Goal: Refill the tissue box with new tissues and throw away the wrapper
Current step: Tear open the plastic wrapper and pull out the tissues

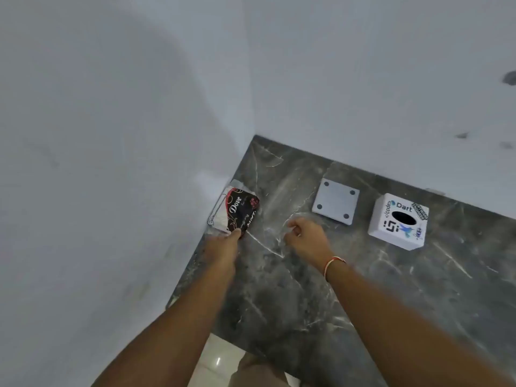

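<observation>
A pack of tissues in a black and red wrapper (237, 210) lies on the dark marble counter (307, 289) close to the left wall. My left hand (223, 243) grips its near edge. My right hand (305, 237) hovers over the counter to the right of the pack, fingers curled, holding nothing I can see. A white cube tissue box (398, 222) with stickers and a dark oval opening on top stands at the right. Its flat grey square base plate (336, 201) lies apart from it, between the pack and the box.
White walls meet in a corner behind the counter, and the left wall runs right beside the pack. The counter's front edge drops to a light tiled floor (220, 356) below.
</observation>
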